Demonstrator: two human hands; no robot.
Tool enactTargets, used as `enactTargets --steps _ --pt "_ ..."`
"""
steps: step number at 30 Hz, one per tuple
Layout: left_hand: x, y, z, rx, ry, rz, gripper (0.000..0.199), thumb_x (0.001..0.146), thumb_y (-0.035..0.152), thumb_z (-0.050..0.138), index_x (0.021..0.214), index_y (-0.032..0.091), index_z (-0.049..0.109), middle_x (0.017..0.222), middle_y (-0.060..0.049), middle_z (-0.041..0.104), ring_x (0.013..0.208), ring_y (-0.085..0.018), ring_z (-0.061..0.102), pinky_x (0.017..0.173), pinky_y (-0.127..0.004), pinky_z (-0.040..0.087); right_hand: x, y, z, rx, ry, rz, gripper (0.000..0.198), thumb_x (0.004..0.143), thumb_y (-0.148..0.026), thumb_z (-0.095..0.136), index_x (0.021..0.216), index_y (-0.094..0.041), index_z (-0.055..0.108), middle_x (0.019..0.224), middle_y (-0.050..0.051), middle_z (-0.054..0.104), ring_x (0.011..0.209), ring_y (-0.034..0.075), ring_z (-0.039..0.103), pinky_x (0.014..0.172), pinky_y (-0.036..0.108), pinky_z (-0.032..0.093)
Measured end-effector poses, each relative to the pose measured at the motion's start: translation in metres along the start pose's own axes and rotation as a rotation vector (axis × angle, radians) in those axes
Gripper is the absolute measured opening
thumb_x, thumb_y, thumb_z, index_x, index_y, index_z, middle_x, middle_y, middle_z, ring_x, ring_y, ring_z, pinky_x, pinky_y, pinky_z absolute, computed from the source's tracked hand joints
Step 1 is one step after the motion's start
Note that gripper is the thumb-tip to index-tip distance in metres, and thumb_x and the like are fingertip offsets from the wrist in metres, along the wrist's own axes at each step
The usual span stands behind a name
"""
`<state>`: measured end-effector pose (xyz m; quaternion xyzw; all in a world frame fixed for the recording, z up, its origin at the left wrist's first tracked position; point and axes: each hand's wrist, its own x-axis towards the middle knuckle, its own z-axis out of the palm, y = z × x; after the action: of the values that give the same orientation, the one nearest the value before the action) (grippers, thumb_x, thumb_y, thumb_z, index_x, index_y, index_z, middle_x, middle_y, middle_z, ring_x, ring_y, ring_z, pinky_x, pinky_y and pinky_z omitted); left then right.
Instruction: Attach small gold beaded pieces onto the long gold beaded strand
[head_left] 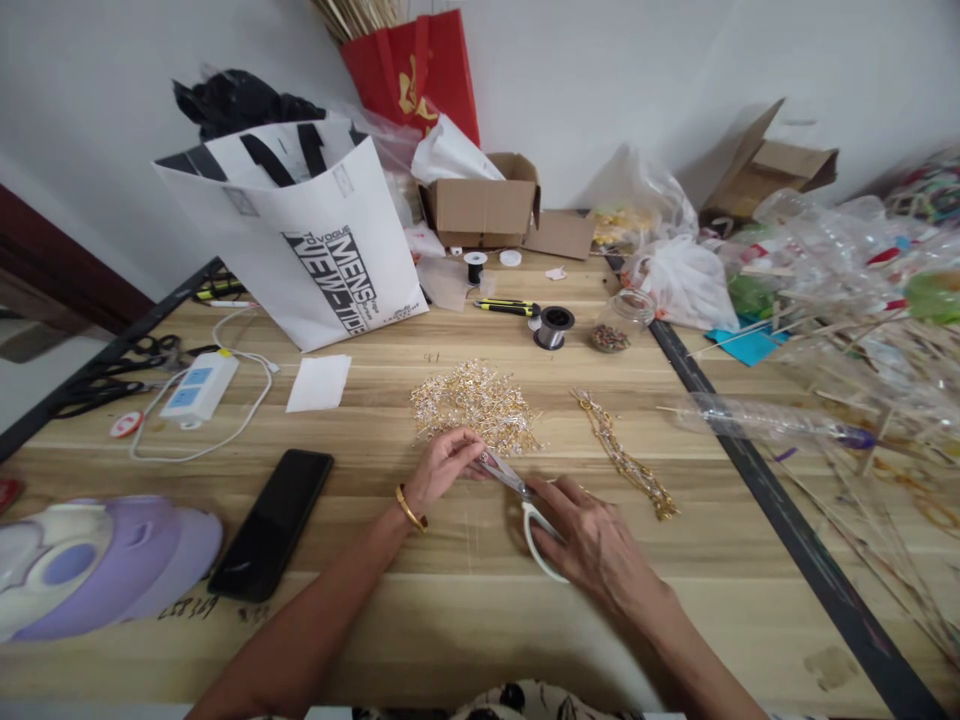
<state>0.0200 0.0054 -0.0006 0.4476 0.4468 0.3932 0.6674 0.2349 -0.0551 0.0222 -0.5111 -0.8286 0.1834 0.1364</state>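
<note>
White-handled scissors [541, 540] are in my right hand [592, 535], with fingers through and around the handle. Their blades point up and left, reaching to the fingertips of my left hand [448, 465]. The left hand's thumb and fingers are pinched together at the blade tips; a small piece there is too tiny to name. Just beyond that hand lies a loose pile of gold and silver beaded wire pieces [476, 400]. To the right of the scissors, a bundle of beaded gold strands [626, 455] rests on the wooden table [480, 620].
Left of my arms are a black phone [271, 525], a purple-and-white bottle [112, 565] and a white power strip [199, 390]. Farther back stand a white paper bag [315, 240], a wire spool [554, 327] and a glass jar [621, 320]. Plastic bottles and sticks crowd the right.
</note>
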Motion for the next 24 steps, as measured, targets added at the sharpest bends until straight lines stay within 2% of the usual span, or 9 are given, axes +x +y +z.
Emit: enactTargets --steps 6,12,18,24 --pt "-0.0008 0.0007 0.0008 0.012 0.002 -0.022 0.031 0.073 0.043 0.067 0.078 0.015 0.054 0.076 -0.004 0.069 0.065 -0.017 0.068 0.059 -0.027 0.055 -0.0002 0.0011 0.0000 -0.002 0.023 -0.027 0.038 0.084 -0.022 0.052 0.122 -0.023 0.052 0.087 0.006 0.061 0.071 0.016 0.062 0.064 0.024 0.046" --pt "0.0008 -0.0004 0.0009 0.054 -0.003 -0.043 0.036 0.071 0.049 0.066 0.078 0.016 0.053 0.076 -0.004 0.069 0.065 -0.019 0.069 0.057 -0.027 0.054 0.0008 0.0009 -0.0017 0.012 -0.025 -0.016 0.035 0.085 -0.022 0.051 0.121 -0.022 0.052 0.089 0.005 0.061 0.067 0.015 0.062 0.063 0.024 0.046" --pt "0.0011 -0.0013 0.0001 0.075 -0.005 -0.035 0.034 0.071 0.048 0.066 0.078 0.017 0.052 0.074 -0.003 0.068 0.064 -0.018 0.069 0.056 -0.026 0.054 0.0034 0.0007 -0.0029 0.067 -0.058 -0.036 0.037 0.087 -0.022 0.050 0.124 -0.023 0.049 0.096 0.006 0.061 0.070 0.015 0.063 0.065 0.025 0.048" --pt "-0.0002 -0.0014 0.0004 0.104 -0.020 -0.042 0.034 0.073 0.048 0.064 0.079 0.017 0.052 0.076 -0.004 0.069 0.067 -0.020 0.070 0.057 -0.027 0.055 0.0055 0.0000 -0.0034 0.099 -0.061 -0.043 0.038 0.087 -0.022 0.049 0.125 -0.022 0.049 0.093 0.005 0.061 0.068 0.015 0.063 0.064 0.025 0.048"
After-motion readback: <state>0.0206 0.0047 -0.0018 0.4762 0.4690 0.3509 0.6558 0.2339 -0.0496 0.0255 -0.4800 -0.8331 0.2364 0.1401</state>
